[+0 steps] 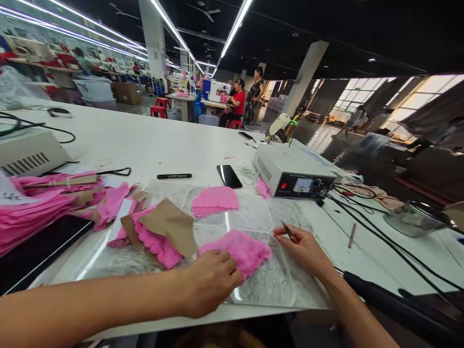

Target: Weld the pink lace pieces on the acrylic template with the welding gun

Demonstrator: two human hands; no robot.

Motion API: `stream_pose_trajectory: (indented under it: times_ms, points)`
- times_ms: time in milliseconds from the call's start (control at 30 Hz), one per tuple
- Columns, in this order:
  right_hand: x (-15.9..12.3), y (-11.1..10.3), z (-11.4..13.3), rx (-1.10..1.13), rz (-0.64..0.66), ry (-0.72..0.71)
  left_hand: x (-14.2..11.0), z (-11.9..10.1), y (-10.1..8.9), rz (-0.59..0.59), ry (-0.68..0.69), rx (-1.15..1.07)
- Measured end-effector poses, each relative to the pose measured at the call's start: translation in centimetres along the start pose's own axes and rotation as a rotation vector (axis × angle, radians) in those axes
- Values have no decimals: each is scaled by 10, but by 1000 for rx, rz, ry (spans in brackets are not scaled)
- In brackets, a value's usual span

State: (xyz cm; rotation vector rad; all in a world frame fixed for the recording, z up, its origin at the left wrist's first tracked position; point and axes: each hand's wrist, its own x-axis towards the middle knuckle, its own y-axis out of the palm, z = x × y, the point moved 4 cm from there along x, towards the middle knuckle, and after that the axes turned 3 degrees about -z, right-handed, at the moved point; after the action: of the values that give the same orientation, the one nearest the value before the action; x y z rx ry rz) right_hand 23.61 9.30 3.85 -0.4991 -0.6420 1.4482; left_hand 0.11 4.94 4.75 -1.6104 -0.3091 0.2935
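Note:
In the head view my left hand (213, 280) has its fingers curled down on the lower left edge of a fluffy pink fabric piece (248, 251). Its fingertips are partly hidden. My right hand (304, 249) pinches dark tweezers (287, 229), their tips pointing up and away, just right of that piece. Both hands are over a clear plastic mat (268, 290). Behind the fluffy piece lies a neat stack of pink fabric pieces (214, 200). Left of it, brown card pieces (172, 224) lie over more pink cut fabric (155, 246).
A control box (302, 186) with a dial and cables stands right of the mat; a glass jar (415, 220) is farther right. A phone (229, 176) and a black marker (174, 176) lie behind. Pink fabric piles (32, 217) and a black tablet-like slab (47, 246) fill the left.

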Motion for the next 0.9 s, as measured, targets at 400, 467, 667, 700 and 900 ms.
stream_pose_trajectory:
  times_ms: [400,467,667,700,900]
  points:
    - [-8,33,12,8,124,26,16,8,-14,135,-282,-86]
    - [-6,36,12,-19,95,32,16,6,-17,168,-296,-117]
    - [2,33,20,-25,93,-23,26,18,-32,103,-353,-272]
    - [4,29,25,-17,102,-45,33,26,-37,23,-368,-307]
    - [11,2,59,172,109,-170,80,63,-47,-8,-289,-728]
